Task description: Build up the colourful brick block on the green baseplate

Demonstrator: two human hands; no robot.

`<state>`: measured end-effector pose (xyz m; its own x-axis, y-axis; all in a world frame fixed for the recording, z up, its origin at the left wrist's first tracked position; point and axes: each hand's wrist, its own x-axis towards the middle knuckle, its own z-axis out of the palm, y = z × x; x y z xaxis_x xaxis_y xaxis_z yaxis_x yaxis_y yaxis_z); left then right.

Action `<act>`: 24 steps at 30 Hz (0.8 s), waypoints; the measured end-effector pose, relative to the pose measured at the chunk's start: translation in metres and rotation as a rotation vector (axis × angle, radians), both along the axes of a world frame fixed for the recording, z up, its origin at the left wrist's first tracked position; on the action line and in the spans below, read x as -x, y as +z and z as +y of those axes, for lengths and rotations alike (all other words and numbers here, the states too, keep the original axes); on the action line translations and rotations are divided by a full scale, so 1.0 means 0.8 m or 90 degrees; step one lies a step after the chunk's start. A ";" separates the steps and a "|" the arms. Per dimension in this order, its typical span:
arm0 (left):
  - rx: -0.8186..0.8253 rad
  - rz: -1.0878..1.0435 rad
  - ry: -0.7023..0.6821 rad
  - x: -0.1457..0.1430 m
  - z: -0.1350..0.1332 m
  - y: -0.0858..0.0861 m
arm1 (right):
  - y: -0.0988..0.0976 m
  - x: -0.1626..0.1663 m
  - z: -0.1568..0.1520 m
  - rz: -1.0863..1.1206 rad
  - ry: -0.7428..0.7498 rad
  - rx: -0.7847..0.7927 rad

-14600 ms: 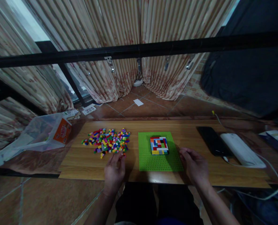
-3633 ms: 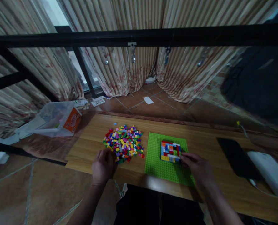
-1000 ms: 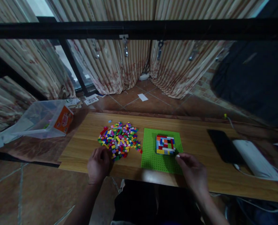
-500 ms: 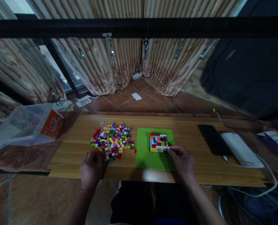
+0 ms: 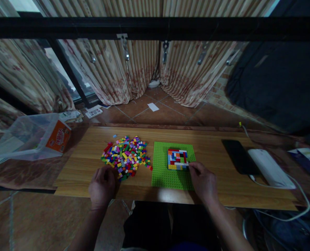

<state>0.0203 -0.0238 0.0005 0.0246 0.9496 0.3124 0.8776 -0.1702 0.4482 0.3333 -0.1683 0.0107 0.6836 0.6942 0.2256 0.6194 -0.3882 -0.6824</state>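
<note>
Striped, red-flowered fabric curtains [image 5: 134, 73] hang behind a long wood-grain counter [image 5: 76, 181], where a low square build of multicoloured plastic bricks [image 5: 177, 159] sits on a square green studded baseplate [image 5: 161, 178], midway along the near edge. Thumb and finger of the right hand [image 5: 204, 181] pinch a small white brick [image 5: 188, 164] against the build's right side. Toward the counter's left end, the left hand [image 5: 101, 186] rests curled, its contents hidden, beside a loose pile of multicoloured plastic bricks [image 5: 128, 155]. A flat black rectangular phone [image 5: 240, 157] lies nearer the right end.
</note>
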 end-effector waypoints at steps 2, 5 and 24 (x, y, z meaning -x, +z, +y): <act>0.001 0.000 0.001 0.000 0.000 -0.001 | -0.001 -0.002 -0.001 0.027 0.000 -0.005; 0.000 -0.013 -0.001 0.000 0.000 -0.002 | -0.004 -0.005 -0.003 0.091 -0.012 -0.026; -0.023 -0.019 -0.013 0.004 0.002 -0.009 | -0.003 -0.017 0.020 0.223 -0.016 0.028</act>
